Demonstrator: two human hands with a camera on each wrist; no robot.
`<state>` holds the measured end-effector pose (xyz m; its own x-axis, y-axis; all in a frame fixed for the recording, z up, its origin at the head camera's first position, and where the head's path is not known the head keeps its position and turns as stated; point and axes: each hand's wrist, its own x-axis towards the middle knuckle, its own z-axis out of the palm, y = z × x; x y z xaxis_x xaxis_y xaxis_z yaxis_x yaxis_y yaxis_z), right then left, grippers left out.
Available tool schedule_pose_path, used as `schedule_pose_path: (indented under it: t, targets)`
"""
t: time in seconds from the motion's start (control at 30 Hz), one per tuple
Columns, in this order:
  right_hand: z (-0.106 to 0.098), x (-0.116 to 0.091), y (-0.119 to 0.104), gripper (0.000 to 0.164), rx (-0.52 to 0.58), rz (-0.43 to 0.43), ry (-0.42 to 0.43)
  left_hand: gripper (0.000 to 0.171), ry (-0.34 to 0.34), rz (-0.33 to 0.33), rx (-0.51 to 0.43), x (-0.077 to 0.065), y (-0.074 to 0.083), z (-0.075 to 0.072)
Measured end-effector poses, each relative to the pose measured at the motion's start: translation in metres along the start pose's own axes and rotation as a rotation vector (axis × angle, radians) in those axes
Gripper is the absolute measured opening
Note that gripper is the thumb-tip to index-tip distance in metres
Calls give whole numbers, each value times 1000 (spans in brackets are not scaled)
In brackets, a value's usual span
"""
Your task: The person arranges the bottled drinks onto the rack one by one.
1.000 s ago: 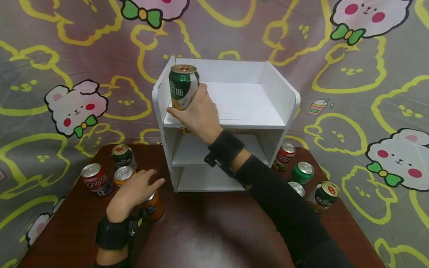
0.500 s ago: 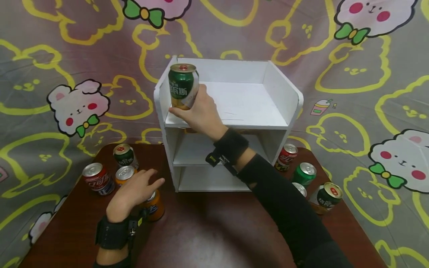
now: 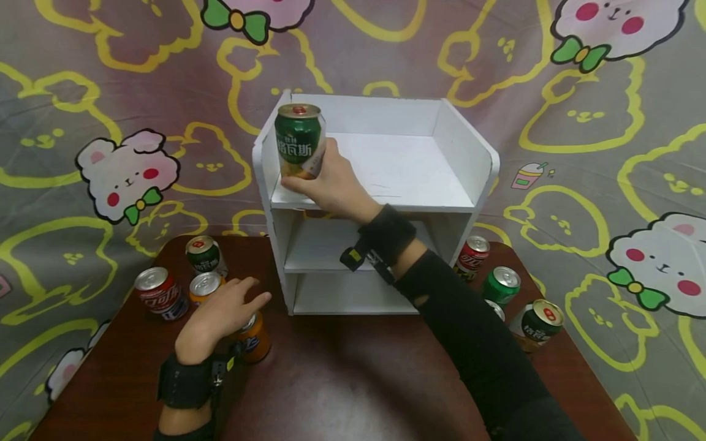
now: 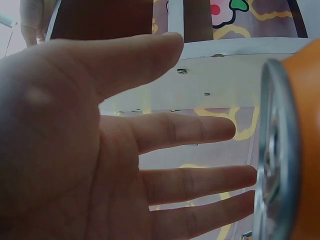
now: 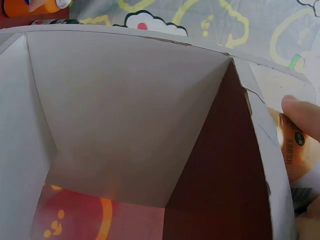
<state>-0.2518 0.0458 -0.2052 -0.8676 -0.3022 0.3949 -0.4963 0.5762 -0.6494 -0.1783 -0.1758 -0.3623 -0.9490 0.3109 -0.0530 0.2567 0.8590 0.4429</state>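
Observation:
My right hand (image 3: 344,187) grips a green, white and gold drink can (image 3: 299,138) with thumb and fingers around its lower part. The can stands upright at the front left of the white shelf unit's top level (image 3: 408,171); I cannot tell whether its base touches the board. In the right wrist view, the thumb lies against the can's gold side (image 5: 296,145). My left hand (image 3: 220,315) hovers over the left cans, fingers extended, holding nothing. Just below it is an orange can (image 3: 255,340), whose top rim shows beside the fingers in the left wrist view.
On the left of the brown table (image 3: 331,386) are a red can (image 3: 161,295), a green-white can (image 3: 206,257) and another orange can (image 3: 204,286). Several cans stand at the right, including a red can (image 3: 471,256), a green can (image 3: 502,286) and a green-white can (image 3: 536,324).
The can in my right hand has turned slightly, so its white lettering faces more forward. My right wrist has shifted a little to the right. The left hand has stayed put.

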Motion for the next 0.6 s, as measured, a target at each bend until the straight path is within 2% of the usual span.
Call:
schedule_pose_path:
  t: [0.13,0.27,0.4,0.6]
  targets:
    - [-2,0,1,77,30,28,-37,70,-5,-6,1,0,0,0]
    - [-2,-3,1,75,16,48,-28,71,-3,-2,5,0,0,0]
    - [4,-5,-1,75,-19,12,50,69,3,1,7,0,0,0]
    - [15,-7,-5,83,-48,-38,172,69,0,4,6,0,-1,0]
